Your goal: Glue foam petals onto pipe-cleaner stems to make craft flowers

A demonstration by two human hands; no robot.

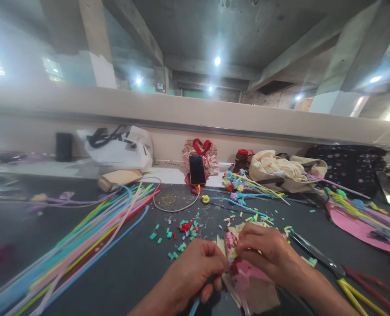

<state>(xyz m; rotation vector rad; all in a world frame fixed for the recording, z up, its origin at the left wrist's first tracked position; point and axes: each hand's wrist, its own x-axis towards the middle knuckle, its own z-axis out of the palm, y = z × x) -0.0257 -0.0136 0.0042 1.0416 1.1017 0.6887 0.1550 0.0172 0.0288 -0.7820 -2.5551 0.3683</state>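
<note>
My left hand [198, 267] is closed, thumb against fingers, on a thin blue pipe cleaner [195, 306] whose tail runs down below the palm. Close beside it, my right hand [267, 250] has its fingers bent inward and together at a small yellow bit; what they pinch is hidden. Between the hands lies a pink patterned bundle [230, 243], over a beige cloth [262, 296] with a translucent pink piece [247, 274] on it. Small cut pieces in teal and red [188, 227] lie scattered just beyond the left hand.
Long coloured pipe cleaners [92, 237] fill the left side. Scissors [326, 259] with red and yellow handles lie right. Behind stand a phone [197, 170] on a cable, finished-looking flower stems [239, 182], a white bag [122, 151] and a cloth-filled basket [280, 180].
</note>
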